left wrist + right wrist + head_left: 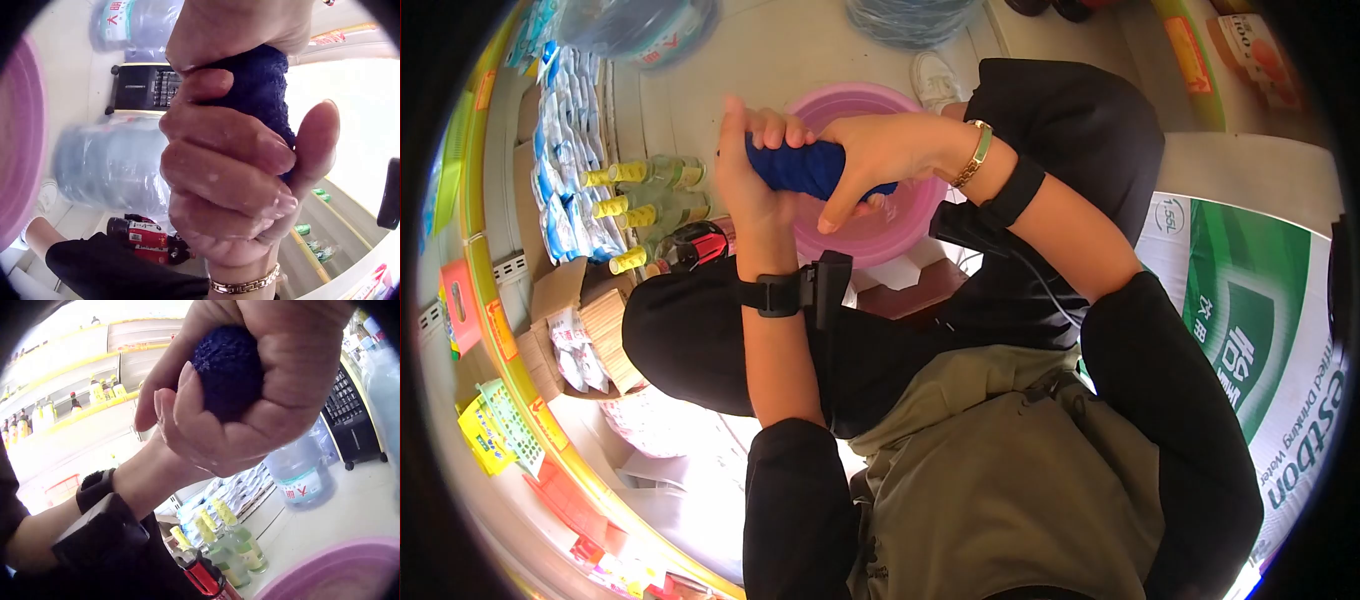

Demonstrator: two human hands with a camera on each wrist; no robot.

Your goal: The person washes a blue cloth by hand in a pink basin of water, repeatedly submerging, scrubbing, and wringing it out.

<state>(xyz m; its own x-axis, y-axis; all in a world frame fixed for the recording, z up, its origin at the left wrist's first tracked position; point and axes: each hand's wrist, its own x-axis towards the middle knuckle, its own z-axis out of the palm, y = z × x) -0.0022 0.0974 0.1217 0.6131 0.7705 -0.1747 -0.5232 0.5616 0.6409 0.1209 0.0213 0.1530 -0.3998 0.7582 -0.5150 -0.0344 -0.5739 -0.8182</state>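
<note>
A bundled dark blue cloth [800, 170] hangs above the pink basin [915, 228], gripped by both hands. The left hand [750, 175] grips its left end, with fingers bent over the top. Around the right end curls the right hand [885, 150], thumb pointing down along the cloth. In the left wrist view, the right hand's curled fingers [225, 162] look wet beside the cloth [250, 84], and the left hand [240, 28] is above. The right wrist view shows a rounded cloth end [228, 372] inside the right hand [294, 381]; overlapping fingers hide the rest.
Several yellow-capped bottles [645, 210] and packets [570, 150] stand left of the basin. Large water bottles [640, 25] are beyond it. A green and white carton [1250, 330] stands at the right, near a knee; shelving curves along the left.
</note>
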